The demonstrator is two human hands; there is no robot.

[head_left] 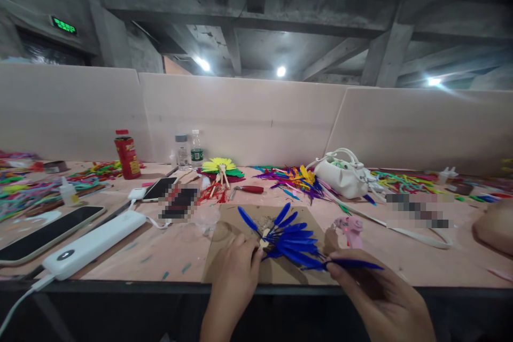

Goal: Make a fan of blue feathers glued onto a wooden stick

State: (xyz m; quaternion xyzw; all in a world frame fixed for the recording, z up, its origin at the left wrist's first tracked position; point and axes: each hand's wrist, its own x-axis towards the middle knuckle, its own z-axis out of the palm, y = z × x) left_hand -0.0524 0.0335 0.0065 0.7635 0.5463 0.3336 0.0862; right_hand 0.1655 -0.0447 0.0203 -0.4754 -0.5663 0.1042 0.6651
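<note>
Blue feather point(358, 263) pinched in your right hand point(380, 291) runs sideways, its tip pointing right, away from the feather fan point(296, 240) on the cardboard point(214, 267). Your left hand point(235, 267) grips the fan's wooden disc point(264, 240).

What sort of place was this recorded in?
Likely a craft workshop, perhaps a basement: blue feathers fan out over cardboard, what looks like a glue gun sits nearby, and bare concrete beams run overhead.
</note>
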